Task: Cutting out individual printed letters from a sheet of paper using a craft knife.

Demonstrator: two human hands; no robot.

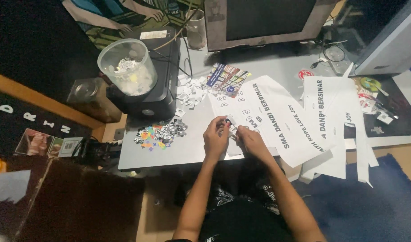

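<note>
Fingers of left hand [216,139] and right hand [249,140] pinching small paper cutout [230,128], flat white printed sheets [281,118], grey tabletop [187,148]

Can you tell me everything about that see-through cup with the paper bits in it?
The clear plastic cup is round and wider at its open rim than at its base, with cloudy see-through walls. It stands upright, tilted a little in this view, on top of a black box-shaped machine at the left of the grey table. Inside lies a heap of small white paper scraps, with a few pale yellowish bits among them. It has no lid. Neither hand touches it; both hands are farther down the table.
</note>
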